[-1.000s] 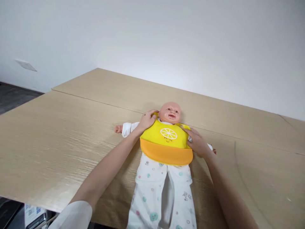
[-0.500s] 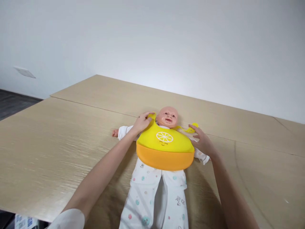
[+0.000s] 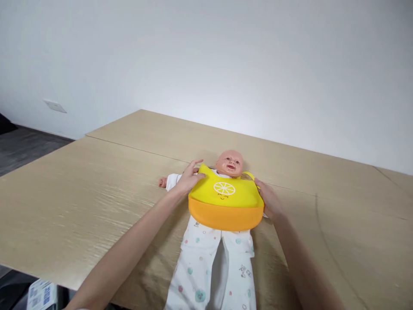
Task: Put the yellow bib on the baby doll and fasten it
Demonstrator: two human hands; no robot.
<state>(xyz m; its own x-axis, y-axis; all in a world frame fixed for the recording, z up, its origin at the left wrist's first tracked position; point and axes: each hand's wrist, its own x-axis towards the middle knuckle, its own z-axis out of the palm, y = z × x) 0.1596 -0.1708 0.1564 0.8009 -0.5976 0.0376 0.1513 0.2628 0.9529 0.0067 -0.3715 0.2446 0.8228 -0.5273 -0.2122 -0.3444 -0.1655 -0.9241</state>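
A baby doll (image 3: 229,162) lies face up on the table, dressed in white clothes with coloured dots. Across its chest sits a yellow bib (image 3: 206,189) with a white citrus slice print and an orange pocket along its bottom. My left hand (image 3: 189,177) holds the bib's upper left edge, thumb on the front and index finger stretched out behind. At the opposite side, my right hand (image 3: 269,199) grips the upper right edge; its fingers are partly hidden. A thin yellow neck strap (image 3: 248,173) curves beside the doll's neck to my right hand.
The wooden table (image 3: 112,185) has a seam across it and meets a white wall (image 3: 226,64) at the back. A wall plate (image 3: 54,106) is at the left. Below the table's front left edge is a white printed box (image 3: 41,295).
My left hand has slid down slightly along the bib's edge. My right hand has come in to the bib's right side, and the strap there now bends toward it. The view has shifted a little.
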